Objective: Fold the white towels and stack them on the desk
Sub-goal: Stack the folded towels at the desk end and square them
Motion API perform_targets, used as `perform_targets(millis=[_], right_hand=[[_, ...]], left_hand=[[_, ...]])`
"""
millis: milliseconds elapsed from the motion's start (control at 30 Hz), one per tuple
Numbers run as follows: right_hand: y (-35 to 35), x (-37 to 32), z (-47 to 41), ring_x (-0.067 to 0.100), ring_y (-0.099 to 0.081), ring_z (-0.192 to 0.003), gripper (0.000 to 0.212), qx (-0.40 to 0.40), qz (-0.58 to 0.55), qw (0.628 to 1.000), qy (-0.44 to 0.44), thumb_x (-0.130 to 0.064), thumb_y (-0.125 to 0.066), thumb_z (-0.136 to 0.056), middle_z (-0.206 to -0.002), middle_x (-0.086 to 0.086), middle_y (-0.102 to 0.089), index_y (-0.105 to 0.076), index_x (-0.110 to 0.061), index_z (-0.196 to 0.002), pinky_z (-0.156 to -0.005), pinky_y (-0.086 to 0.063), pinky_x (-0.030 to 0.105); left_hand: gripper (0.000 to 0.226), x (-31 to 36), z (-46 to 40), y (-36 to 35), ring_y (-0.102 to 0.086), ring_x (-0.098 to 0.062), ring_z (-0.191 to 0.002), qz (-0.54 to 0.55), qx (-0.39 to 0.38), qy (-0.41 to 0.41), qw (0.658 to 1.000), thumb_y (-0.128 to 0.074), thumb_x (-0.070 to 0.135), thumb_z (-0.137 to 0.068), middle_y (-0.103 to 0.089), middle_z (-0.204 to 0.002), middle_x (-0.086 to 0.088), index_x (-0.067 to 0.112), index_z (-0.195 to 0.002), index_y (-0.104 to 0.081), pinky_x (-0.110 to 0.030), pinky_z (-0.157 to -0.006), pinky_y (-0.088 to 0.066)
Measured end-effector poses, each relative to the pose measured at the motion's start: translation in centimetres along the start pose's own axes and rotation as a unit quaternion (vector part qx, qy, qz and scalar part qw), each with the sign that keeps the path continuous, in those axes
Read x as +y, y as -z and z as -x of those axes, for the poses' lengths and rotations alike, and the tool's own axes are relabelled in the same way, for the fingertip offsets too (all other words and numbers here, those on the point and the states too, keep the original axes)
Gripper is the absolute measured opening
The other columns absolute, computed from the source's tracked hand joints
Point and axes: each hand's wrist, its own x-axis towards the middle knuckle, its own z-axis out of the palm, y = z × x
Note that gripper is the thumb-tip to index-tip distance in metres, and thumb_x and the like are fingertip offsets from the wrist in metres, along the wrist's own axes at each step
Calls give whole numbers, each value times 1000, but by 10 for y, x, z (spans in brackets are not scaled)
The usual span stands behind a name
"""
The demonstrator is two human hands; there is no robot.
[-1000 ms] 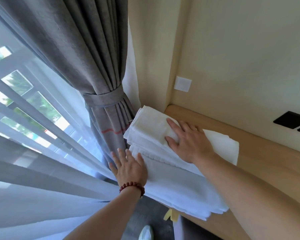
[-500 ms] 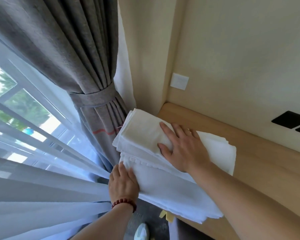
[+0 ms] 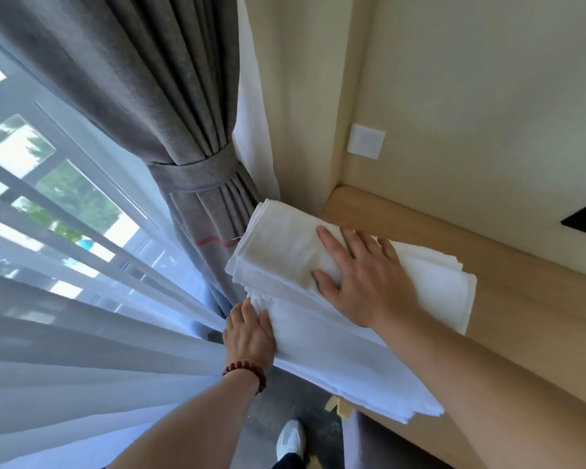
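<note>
Your right hand (image 3: 362, 282) is lying flat, fingers spread, on the towel stack (image 3: 318, 340) at the worktop (image 3: 528, 319) corner. Your left hand (image 3: 249, 331) is pressing straight fingers against the stack's overhanging curtain-side edge, its long axis running toward you.

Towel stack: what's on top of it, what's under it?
On the towel stack the right hand lies flat; the left hand presses its near edge. Underneath is the wooden desk; anything between them is covered.
</note>
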Motion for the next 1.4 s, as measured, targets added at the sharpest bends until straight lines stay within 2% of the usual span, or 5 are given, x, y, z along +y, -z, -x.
perform_targets(millis=[167,333,533,833,1400], right_hand=[[6,2,-1,30,-49,-128,72,-1,1,1000,-13,-68,-26,-94,-151,4,-45,-25,-34,-157,-107,-37,51],[10,6,-2,27,-48,-130,74,-9,-11,1000,-17,-71,-19,-92,-152,1,-43,-17,-37,-158,-108,-37,47],[12,10,-1,24,-40,-136,74,-23,-27,999,-19,-72,-15,-92,-156,-3,-36,-7,-40,-158,-114,-30,44],[5,7,-3,27,-38,-139,75,-18,-37,999,-11,-72,-16,-91,-158,2,-34,-10,-39,-158,-116,-27,48],[39,-2,-13,28,-15,-152,72,-123,-78,989,-8,-73,-18,-93,-167,-1,-9,3,-44,-156,-121,-11,55]], left_hand=[[50,16,-10,39,-26,-22,-144,-37,-59,48,996,-31,43,-100,-39,-152,0,27,-148,-36,-47,-115,-29],[50,74,6,54,-32,-23,-139,55,25,98,993,-32,25,-94,-43,-148,-2,20,-142,-41,-44,-114,-30],[69,68,13,25,-1,-21,-154,72,2,209,975,-19,41,-98,-8,-167,1,22,-159,7,-49,-123,-4],[65,53,14,-6,-31,-29,-140,69,96,159,980,-11,54,-97,-39,-152,-6,21,-146,-39,-45,-119,-19],[60,20,-3,19,-41,-28,-132,144,20,130,981,-22,58,-98,-44,-148,-7,25,-145,-42,-46,-108,-35]])
